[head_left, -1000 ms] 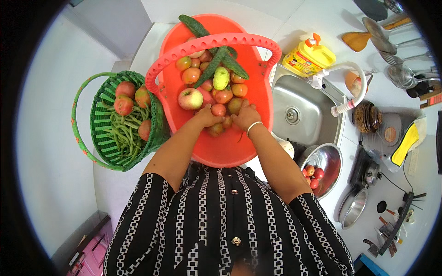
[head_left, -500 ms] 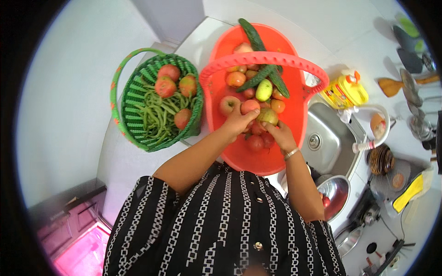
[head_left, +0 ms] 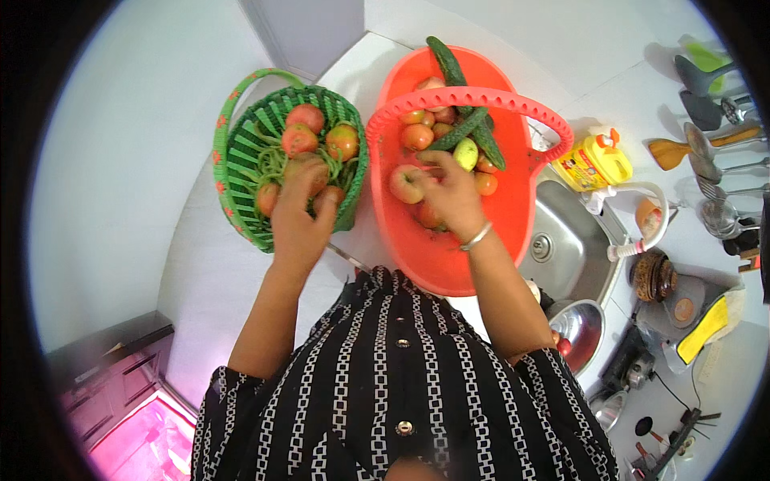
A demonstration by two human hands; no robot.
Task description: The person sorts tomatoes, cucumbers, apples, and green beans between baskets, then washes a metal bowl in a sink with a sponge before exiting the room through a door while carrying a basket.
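The green basket's (head_left: 242, 140) walls pen in tomatoes (head_left: 299, 139) around your left hand (head_left: 301, 226); your right hand (head_left: 455, 202) is beside an apple (head_left: 405, 184); blurred, I cannot tell either grip.

Blurred right hand (head_left: 451, 195), tomatoes (head_left: 266, 197) partly hidden by left hand (head_left: 305, 224), steel bowl (head_left: 590, 323) partly covered

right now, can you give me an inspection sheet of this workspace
Surface: pale countertop beside a steel sink
Work items: red basket with cucumbers, tomatoes and an apple; green basket with green beans and more tomatoes
Clutter: yellow jug and metal bowl near the sink
Hands: left hand over produce in the green basket; right hand blurred, over the red basket; both grips unclear
Cables: thin dark cord at far right
Surroundings: wall-hung utensils
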